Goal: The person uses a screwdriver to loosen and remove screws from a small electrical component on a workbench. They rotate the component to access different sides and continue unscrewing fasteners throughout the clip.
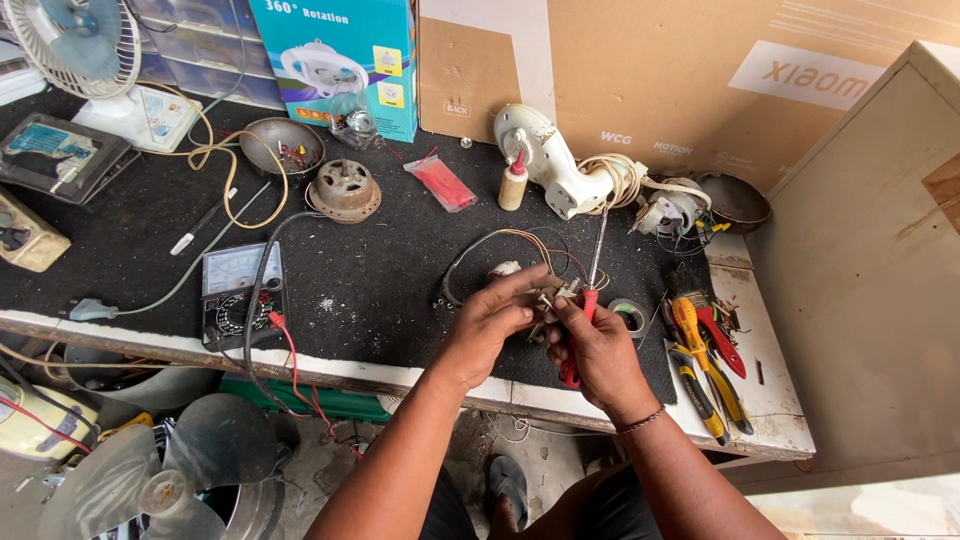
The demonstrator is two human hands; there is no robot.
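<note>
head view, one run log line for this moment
left hand: holds wired part | right hand: holds red screwdriver, tip up | pliers: right, on bench

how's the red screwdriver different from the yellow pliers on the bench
The red screwdriver is long and thin, gripped in the right hand, shaft pointing away. The yellow pliers are stubbier, two-handled, lying untouched at the bench's right edge. Both are hand tools with coloured grips.

A dark mat [380, 280] is spread over the white tabletop [770, 400]. On the mat are laid an analogue multimeter [238, 292], a rusty motor part [344, 189], a small glue bottle [513, 184] and a tape roll [630, 315]. Pliers [700, 365] are laid on the bare tabletop.
</note>
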